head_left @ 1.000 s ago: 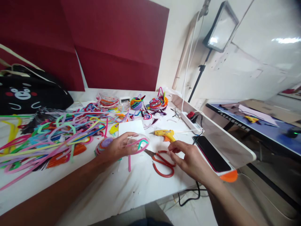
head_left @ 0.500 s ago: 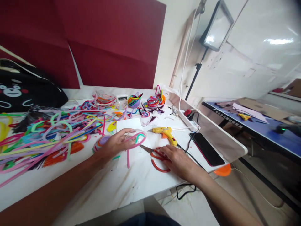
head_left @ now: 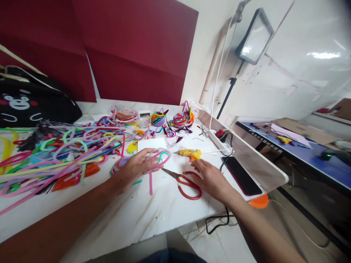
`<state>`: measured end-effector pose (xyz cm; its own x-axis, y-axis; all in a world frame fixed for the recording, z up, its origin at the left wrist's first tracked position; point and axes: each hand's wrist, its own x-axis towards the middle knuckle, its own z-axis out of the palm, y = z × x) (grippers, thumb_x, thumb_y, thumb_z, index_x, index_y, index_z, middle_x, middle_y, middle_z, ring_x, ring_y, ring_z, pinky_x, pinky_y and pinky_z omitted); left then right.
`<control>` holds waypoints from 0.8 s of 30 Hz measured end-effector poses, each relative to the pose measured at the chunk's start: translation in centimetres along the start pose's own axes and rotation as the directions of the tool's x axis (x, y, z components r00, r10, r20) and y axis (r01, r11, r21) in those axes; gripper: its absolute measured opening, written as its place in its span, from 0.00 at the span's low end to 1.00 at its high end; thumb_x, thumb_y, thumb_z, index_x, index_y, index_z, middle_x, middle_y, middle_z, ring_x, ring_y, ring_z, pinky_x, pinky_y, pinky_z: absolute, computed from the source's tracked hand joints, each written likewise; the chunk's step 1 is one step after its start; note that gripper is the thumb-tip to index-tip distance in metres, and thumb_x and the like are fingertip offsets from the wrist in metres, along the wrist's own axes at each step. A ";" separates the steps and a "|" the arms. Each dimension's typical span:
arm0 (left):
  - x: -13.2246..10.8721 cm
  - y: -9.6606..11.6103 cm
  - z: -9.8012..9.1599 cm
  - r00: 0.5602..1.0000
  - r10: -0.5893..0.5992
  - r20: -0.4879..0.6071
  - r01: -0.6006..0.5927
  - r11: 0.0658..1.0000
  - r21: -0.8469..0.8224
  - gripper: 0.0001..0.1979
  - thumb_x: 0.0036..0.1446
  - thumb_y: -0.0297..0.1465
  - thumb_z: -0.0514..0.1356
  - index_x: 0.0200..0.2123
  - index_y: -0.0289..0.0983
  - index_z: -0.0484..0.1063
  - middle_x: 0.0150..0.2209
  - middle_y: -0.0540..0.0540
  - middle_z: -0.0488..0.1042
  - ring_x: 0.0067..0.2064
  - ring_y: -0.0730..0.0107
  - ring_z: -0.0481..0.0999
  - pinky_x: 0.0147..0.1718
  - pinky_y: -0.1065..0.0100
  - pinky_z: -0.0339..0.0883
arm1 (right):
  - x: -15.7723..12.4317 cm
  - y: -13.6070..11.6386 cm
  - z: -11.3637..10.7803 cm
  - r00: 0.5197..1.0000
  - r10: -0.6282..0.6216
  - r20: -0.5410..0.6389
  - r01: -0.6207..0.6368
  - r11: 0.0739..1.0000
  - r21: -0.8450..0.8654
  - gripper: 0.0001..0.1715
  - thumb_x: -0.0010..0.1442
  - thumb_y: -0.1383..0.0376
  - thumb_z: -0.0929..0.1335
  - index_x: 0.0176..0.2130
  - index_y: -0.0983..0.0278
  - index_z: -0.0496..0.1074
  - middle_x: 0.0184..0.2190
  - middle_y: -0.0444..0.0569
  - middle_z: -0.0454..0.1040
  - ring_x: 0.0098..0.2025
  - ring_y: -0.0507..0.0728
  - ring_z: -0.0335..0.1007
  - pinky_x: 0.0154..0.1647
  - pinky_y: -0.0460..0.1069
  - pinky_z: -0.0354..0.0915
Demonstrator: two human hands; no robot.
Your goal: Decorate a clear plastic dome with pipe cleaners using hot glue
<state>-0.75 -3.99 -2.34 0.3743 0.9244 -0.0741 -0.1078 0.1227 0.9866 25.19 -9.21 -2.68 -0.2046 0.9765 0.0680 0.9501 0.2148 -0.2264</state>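
My left hand [head_left: 138, 164] pinches a clear plastic piece [head_left: 156, 155] edged with a pink pipe cleaner [head_left: 166, 159]. A bent green pipe cleaner [head_left: 162, 155] lies on its face, and a pink tail hangs down. My right hand [head_left: 212, 179] is curled at the handle of a yellow hot glue gun [head_left: 189, 152], which lies on the table with its nozzle to the left. The hand hides most of the handle. Just left of that hand, red-handled scissors [head_left: 189, 184] rest on the table, blades pointing towards the left hand.
A heap of coloured pipe cleaners [head_left: 68, 153] covers the left side. Decorated balls [head_left: 158, 118] stand at the back. On the right are a phone [head_left: 242, 176], a power strip [head_left: 219, 137] and cords, beside a raised table edge [head_left: 255, 159]. White paper [head_left: 152, 143] lies mid-table.
My right hand has let go of the scissors, leaving them on the table, and moved up to the glue gun's handle. My left hand still holds the plastic piece in about the same spot.
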 end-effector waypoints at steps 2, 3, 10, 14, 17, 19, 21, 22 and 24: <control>0.0 0.0 -0.1 0.999 -0.014 0.033 0.015 1.000 -0.017 0.29 0.47 0.43 0.71 0.50 0.40 0.70 0.44 0.43 0.80 0.48 0.49 0.81 0.58 0.49 0.67 | 0.9 0.9 -0.2 0.990 0.135 -0.049 -0.140 0.982 -0.125 0.13 0.64 0.68 0.64 0.50 0.65 0.68 0.49 0.58 0.73 0.51 0.63 0.70 0.47 0.52 0.64; 0.0 0.1 -0.2 0.999 -0.016 0.042 0.017 1.000 -0.022 0.28 0.47 0.43 0.71 0.49 0.40 0.70 0.45 0.43 0.80 0.48 0.49 0.81 0.58 0.50 0.67 | 1.4 1.4 -0.2 0.982 0.178 -0.062 -0.185 0.971 -0.151 0.13 0.64 0.68 0.63 0.49 0.66 0.68 0.48 0.59 0.74 0.51 0.64 0.70 0.47 0.53 0.64; -0.7 0.5 0.4 1.000 0.002 0.003 -0.002 0.999 -0.050 0.28 0.46 0.43 0.72 0.49 0.40 0.71 0.48 0.41 0.79 0.49 0.47 0.80 0.58 0.48 0.65 | 4.4 3.1 0.1 0.963 0.270 -0.020 -0.270 0.950 -0.157 0.17 0.60 0.68 0.66 0.50 0.68 0.66 0.41 0.63 0.77 0.41 0.66 0.75 0.35 0.52 0.60; -0.5 0.2 0.2 1.000 0.004 0.003 -0.004 0.999 -0.045 0.31 0.46 0.43 0.71 0.51 0.39 0.69 0.49 0.40 0.79 0.51 0.46 0.79 0.59 0.47 0.64 | 5.1 3.7 0.4 0.962 0.272 -0.033 -0.274 0.958 -0.087 0.20 0.58 0.64 0.68 0.49 0.67 0.64 0.38 0.59 0.77 0.38 0.64 0.75 0.31 0.50 0.57; -0.3 -0.2 0.0 1.000 0.028 -0.010 -0.028 0.999 -0.033 0.33 0.47 0.44 0.71 0.53 0.38 0.67 0.50 0.38 0.78 0.51 0.45 0.79 0.59 0.45 0.62 | 5.0 3.9 0.2 0.968 0.243 -0.066 -0.243 0.970 0.002 0.20 0.57 0.67 0.67 0.49 0.65 0.62 0.37 0.55 0.76 0.35 0.60 0.73 0.31 0.49 0.58; -0.3 -0.3 0.0 0.999 0.050 -0.019 -0.050 0.998 -0.029 0.34 0.46 0.45 0.71 0.54 0.38 0.67 0.51 0.38 0.78 0.52 0.43 0.78 0.59 0.43 0.61 | 4.6 4.1 -0.2 0.970 0.221 -0.100 -0.216 0.974 0.063 0.20 0.56 0.70 0.65 0.49 0.65 0.61 0.36 0.52 0.75 0.34 0.58 0.71 0.32 0.49 0.60; -0.3 -0.4 0.0 0.997 0.065 -0.028 -0.066 0.997 -0.034 0.34 0.46 0.45 0.71 0.54 0.38 0.67 0.52 0.37 0.77 0.52 0.43 0.78 0.59 0.42 0.60 | 4.1 4.3 -0.5 0.969 0.209 -0.135 -0.194 0.974 0.116 0.18 0.57 0.70 0.63 0.49 0.64 0.59 0.34 0.51 0.74 0.32 0.57 0.70 0.32 0.49 0.61; -0.3 -0.4 0.1 0.997 0.070 -0.034 -0.071 0.997 -0.037 0.35 0.46 0.45 0.71 0.54 0.38 0.67 0.53 0.37 0.77 0.52 0.43 0.78 0.59 0.43 0.60 | 3.8 4.5 -0.7 0.966 0.205 -0.156 -0.179 0.969 0.168 0.18 0.58 0.68 0.63 0.49 0.64 0.59 0.34 0.50 0.73 0.31 0.56 0.69 0.32 0.49 0.62; -0.2 -0.4 0.1 0.996 0.080 -0.049 -0.082 0.996 -0.042 0.35 0.45 0.46 0.71 0.54 0.38 0.68 0.53 0.37 0.77 0.52 0.43 0.77 0.59 0.43 0.60 | 3.2 4.9 -0.9 0.958 0.200 -0.204 -0.124 0.935 0.333 0.17 0.60 0.63 0.63 0.49 0.63 0.59 0.33 0.48 0.71 0.29 0.56 0.68 0.30 0.49 0.62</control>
<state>-0.68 -4.24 -2.74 0.3193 0.9477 -0.0018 -0.1764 0.0613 0.9824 29.39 -5.05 -2.72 0.0423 0.9749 0.2185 0.8352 0.0855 -0.5432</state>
